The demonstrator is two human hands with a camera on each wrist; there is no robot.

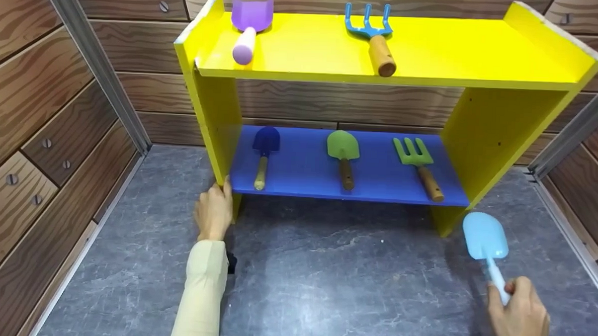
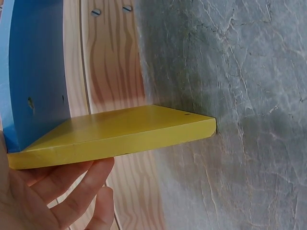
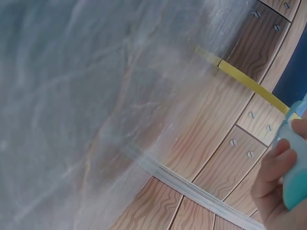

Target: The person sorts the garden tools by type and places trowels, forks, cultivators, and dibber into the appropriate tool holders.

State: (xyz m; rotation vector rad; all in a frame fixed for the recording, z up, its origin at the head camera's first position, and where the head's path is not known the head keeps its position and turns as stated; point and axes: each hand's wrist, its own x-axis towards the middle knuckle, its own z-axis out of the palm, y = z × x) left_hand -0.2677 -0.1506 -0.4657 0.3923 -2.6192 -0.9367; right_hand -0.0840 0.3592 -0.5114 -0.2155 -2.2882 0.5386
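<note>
At the lower right, my right hand (image 1: 520,315) grips the white-blue handle of a light blue toy trowel (image 1: 485,236), its blade pointing up and away, close to the shelf's right front leg. In the right wrist view the right hand (image 3: 274,184) holds the handle (image 3: 295,175), cut off by the frame edge. My left hand (image 1: 214,210) holds the lower front edge of the yellow and blue shelf unit's left side panel (image 1: 201,105). In the left wrist view, fingers (image 2: 76,191) lie against the outer face of the yellow panel (image 2: 129,129); the thumb is not clearly visible there.
On the yellow top are a purple scoop (image 1: 253,17) and a blue hand fork (image 1: 381,54). The blue lower shelf (image 1: 303,183) bears a dark blue trowel (image 1: 266,139), a green trowel (image 1: 343,144) and a green fork (image 1: 414,153). Wood-patterned walls (image 1: 32,104) surround the grey floor (image 1: 305,287).
</note>
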